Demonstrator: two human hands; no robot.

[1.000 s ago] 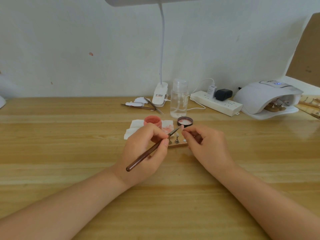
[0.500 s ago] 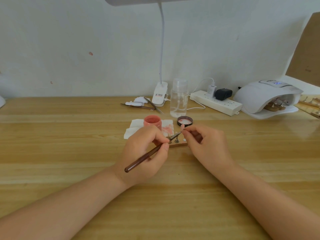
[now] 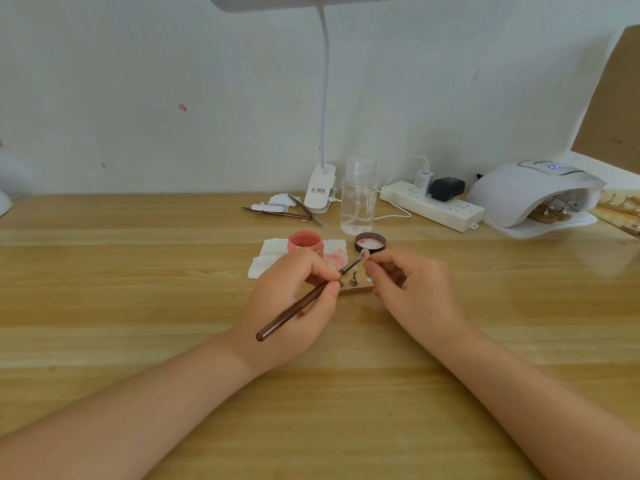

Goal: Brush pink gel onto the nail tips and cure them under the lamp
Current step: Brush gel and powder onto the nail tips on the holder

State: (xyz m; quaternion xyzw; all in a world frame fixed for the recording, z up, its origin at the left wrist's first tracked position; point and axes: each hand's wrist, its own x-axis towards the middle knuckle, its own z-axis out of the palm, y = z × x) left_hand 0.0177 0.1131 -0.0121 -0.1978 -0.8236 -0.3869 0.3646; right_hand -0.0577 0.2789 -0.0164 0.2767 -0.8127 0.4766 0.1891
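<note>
Left hand (image 3: 294,306) pinches the brush (image 3: 304,301) — bristles on the nail tip (image 3: 364,252) (pink) pinched by the right hand (image 3: 412,292).

Pink nail tip (image 3: 364,252) meets tilted brush (image 3: 304,301) (open gel jar (image 3: 306,243) behind).

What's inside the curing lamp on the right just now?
Inside the curing lamp, small stands on a wooden holder show through the opening, apparently carrying nail tips. The hood covers whatever lies deeper in.
</note>
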